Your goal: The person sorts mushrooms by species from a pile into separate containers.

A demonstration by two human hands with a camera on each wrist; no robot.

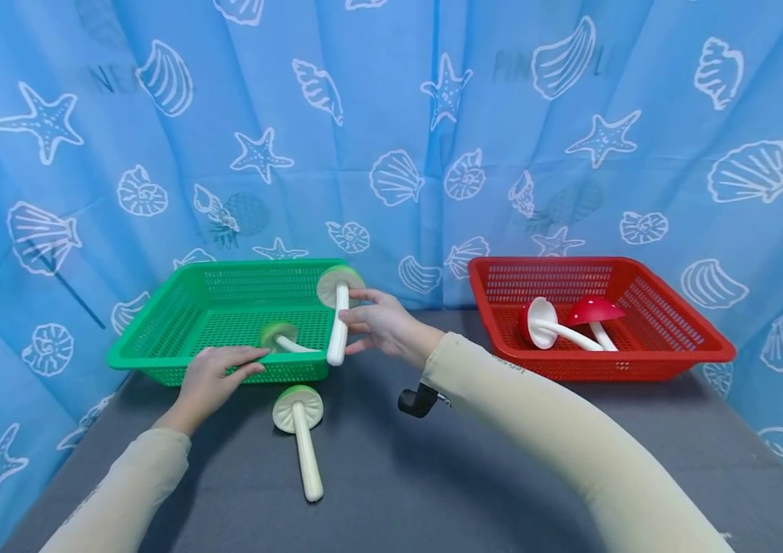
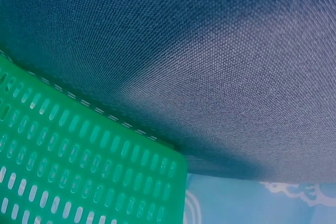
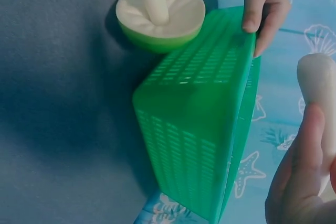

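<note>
My right hand (image 1: 391, 326) pinches the white stem of a green-capped toy mushroom (image 1: 338, 322), its cap up, over the right end of the green basket (image 1: 156, 361). In the right wrist view, fingers and thumb lie along that stem, whose cap is out of sight. My left hand (image 1: 215, 380) grips the front rim of the basket, thumb outside and fingers over the edge. Inside the basket lies another green-capped mushroom (image 1: 281, 338), its stem leaning toward the front rim. A third green-capped mushroom (image 1: 305, 442) lies on the table in front.
To the right stands a red basket (image 1: 682, 357) holding two red-capped mushrooms (image 1: 595, 311) with white stems. A grey cloth (image 1: 474, 491) covers the table. Behind everything hangs a blue curtain (image 1: 391, 115) with shell and starfish prints.
</note>
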